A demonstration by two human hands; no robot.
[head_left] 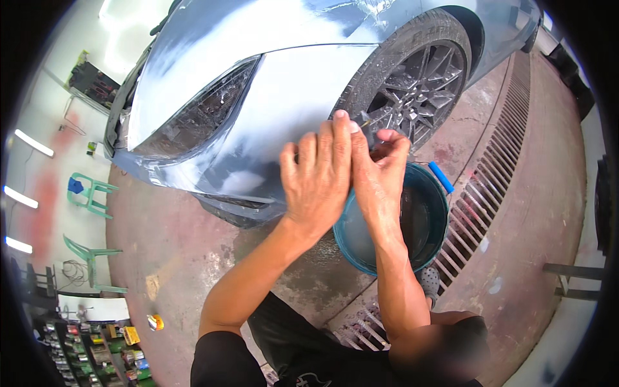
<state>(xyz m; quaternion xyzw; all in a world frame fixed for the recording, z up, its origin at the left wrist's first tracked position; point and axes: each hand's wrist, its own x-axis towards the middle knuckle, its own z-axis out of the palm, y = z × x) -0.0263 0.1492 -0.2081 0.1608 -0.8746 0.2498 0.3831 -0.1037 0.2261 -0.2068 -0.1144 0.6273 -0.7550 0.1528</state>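
Both hands are raised in front of a car's front corner, where the wheel arch meets the bumper. My left hand [316, 177] has its fingers stretched out, palm turned away, in front of the grey-and-white fender panel [300, 84]. Beside it, nearly touching, my right hand [379, 173] has bent fingers, partly hidden. A small dark thing with a pale tip shows by its fingertips, too small to name. Behind the hands is the front wheel [416, 97], its dark spokes and tyre spattered. Whether either hand touches the car, I cannot tell.
Below my right forearm stands a teal bucket [446, 219] of cloudy water with a blue handle grip [441, 177]. A floor drain grate [490, 187] runs alongside. Green plastic chairs [90, 193] and a shelf of cans [84, 348] stand at the left.
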